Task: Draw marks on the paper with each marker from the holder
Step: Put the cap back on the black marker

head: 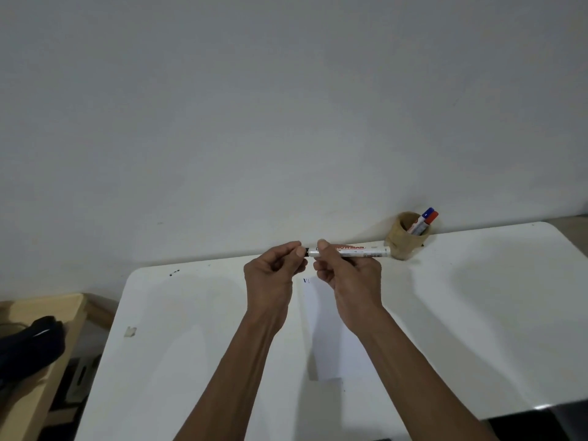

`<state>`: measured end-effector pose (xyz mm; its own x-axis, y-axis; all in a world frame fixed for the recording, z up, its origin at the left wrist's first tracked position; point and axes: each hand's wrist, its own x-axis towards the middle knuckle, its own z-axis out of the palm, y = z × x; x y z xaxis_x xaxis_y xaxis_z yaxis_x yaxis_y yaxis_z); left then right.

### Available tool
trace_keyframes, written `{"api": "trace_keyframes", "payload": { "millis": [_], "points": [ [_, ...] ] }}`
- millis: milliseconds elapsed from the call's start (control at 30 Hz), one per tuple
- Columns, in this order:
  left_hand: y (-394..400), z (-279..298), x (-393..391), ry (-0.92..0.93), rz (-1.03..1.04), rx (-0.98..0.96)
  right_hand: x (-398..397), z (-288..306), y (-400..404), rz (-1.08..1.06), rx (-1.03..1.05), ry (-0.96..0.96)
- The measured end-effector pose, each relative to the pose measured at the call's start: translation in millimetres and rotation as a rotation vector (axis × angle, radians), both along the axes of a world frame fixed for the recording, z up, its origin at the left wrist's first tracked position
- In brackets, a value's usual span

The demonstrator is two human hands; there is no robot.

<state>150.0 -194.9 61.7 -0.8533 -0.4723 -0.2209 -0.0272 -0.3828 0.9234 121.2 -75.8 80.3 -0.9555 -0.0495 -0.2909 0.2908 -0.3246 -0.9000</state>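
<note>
At frame centre a white marker [348, 251] is held level by the closed right hand [346, 275] while its black cap end is pinched by the left hand [273, 272] above the paper [337, 351], where ink could be smeared if the cap were jerked free.

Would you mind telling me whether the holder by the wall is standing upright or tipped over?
Upright. The holder stands on the table with its mouth facing up, and two capped markers lean inside it.
</note>
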Motion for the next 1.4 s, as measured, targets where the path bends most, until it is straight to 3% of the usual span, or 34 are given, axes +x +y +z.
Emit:
{"api": "trace_keyframes", "payload": {
  "millis": [100,200,267,367,567,700,800,867,1033,1400],
  "points": [
    [5.1,-5.8,-3.5,-0.022,-0.022,-0.029,-1.5,1.3,13.1,0.067,-0.097,-0.095],
    [11.1,-7.6,-16.0,-0.021,0.004,-0.038,-11.6,2.2,36.4,-0.057,-0.143,-0.145],
    [14.3,-5.8,-28.0,-0.017,-0.005,-0.089,-22.2,3.4,56.6,-0.110,0.066,-0.039],
    [28.7,4.1,-46.4,0.005,-0.057,-0.193,-39.0,1.9,87.4,0.025,0.524,0.212],
    [81.9,20.4,-90.0,0.041,-0.160,-0.467,-68.4,-13.9,127.2,0.244,0.947,0.494],
    [117.5,18.2,-117.2,0.027,-0.230,-0.583,-89.1,-18.7,151.6,0.246,0.914,0.502],
    [140.3,2.9,-132.3,-0.043,-0.205,-0.550,-111.2,-14.3,174.9,0.027,0.797,0.477],
    [154.9,-10.1,-139.1,-0.110,-0.211,-0.627,-128.1,-12.8,194.6,-0.102,0.773,0.470],
    [188.6,-43.1,-157.6,-0.267,-0.316,-0.777,-166.6,-26.1,223.7,-0.204,0.756,0.399],
    [215.3,-70.9,-185.8,-0.381,-0.328,-0.807,-187.1,-65.0,215.3,-0.152,0.707,0.417]
  ]
}}
